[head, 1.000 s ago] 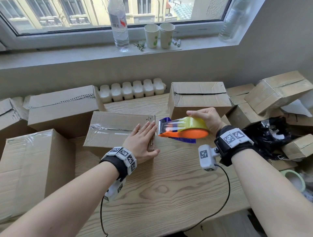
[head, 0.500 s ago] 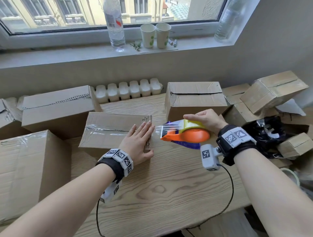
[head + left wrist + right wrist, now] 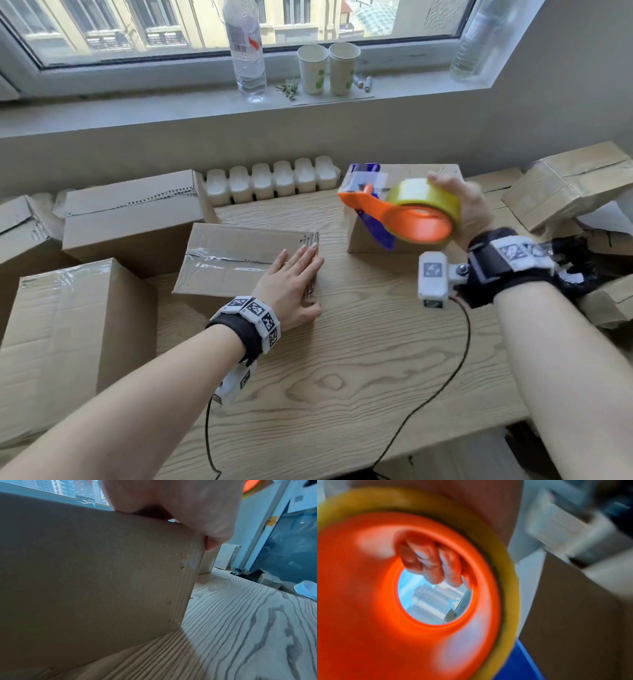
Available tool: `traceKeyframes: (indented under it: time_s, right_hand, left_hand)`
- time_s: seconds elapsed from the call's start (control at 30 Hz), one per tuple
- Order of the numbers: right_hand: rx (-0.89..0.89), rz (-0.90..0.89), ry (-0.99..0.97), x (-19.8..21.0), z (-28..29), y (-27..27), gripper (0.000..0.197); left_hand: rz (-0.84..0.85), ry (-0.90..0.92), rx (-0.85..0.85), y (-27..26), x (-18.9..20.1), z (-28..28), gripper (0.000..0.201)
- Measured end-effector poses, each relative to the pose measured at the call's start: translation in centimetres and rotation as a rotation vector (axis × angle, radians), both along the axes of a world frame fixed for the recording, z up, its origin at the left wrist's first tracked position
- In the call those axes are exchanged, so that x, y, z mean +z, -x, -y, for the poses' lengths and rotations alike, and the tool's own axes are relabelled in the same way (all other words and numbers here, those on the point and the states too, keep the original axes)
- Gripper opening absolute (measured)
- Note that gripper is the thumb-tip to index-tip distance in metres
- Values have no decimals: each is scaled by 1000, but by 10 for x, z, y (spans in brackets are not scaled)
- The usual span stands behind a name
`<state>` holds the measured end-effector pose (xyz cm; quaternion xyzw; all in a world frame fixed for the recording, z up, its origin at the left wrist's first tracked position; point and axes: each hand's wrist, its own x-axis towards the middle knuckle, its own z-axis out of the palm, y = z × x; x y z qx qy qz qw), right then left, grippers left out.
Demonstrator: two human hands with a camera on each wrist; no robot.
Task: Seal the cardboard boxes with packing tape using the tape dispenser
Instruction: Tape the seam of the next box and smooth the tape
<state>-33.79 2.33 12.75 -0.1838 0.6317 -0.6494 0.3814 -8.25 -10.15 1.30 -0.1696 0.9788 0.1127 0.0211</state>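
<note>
A flat cardboard box with clear tape along its top seam lies on the wooden table. My left hand rests flat on the box's right end, fingers straight, thumb over the near corner. My right hand grips the orange tape dispenser with its yellowish tape roll, raised in the air in front of a second box. In the right wrist view my fingertips curl into the dispenser's orange hub.
Taped boxes stand at the left and back left. More boxes pile at the right beside a black bag. A radiator runs behind the table. A bottle and two paper cups stand on the sill.
My right hand has lifted the dispenser up and to the right, away from the flat box's right end. My left hand stays flat on the box.
</note>
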Motion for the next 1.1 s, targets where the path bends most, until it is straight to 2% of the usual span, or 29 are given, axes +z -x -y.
traceKeyframes:
  time_s: [0.03,0.1,0.27,0.33,0.4,0.47,0.53,0.6,0.7,0.83,0.93,1.0,1.07,1.1]
  right_hand:
    - [-37,-71,-8,9,1,6,18]
    - [-43,-186,-54,21,1,12,26]
    - [-17,-158,-105,14,1,-5,21]
    - [-5,-186,-151,9,0,-12,35]
    - [1,-177,-168,7,-1,-17,30]
    - [-12,-181,-166,5,-4,-21,23]
    - [-24,-207,-185,3,-7,-24,27]
    - [-20,-196,-200,0,-9,-28,37]
    - [-11,-173,-225,-1,-12,-38,46]
    - [13,-177,-255,-4,-17,-54,69]
    - [29,-169,-241,-6,-19,-67,86]
    - [41,-173,-247,-6,-18,-77,75]
    - [57,-172,-267,-5,-16,-86,51]
    - [64,-172,-270,-5,-15,-90,46]
  left_hand:
    - [14,9,-9,0,2,0,84]
    - [19,42,-21,3,3,-2,76]
    - [93,100,-75,2,8,-4,58]
    - [102,93,-82,1,11,-6,50]
    - [115,99,-113,-1,12,-9,44]
    - [90,91,-178,-6,10,-13,40]
    - [71,92,-294,-13,8,-18,38]
    - [47,88,-395,-24,6,-21,49]
    - [-7,87,-445,-42,3,-24,73]
    - [-26,115,-467,-64,7,-16,79]
    - [-1,154,-417,-78,13,-2,92]
    - [-22,137,-358,-87,18,8,93]
    - [-58,99,-317,-91,29,14,84]
    - [-60,65,-292,-92,36,14,78]
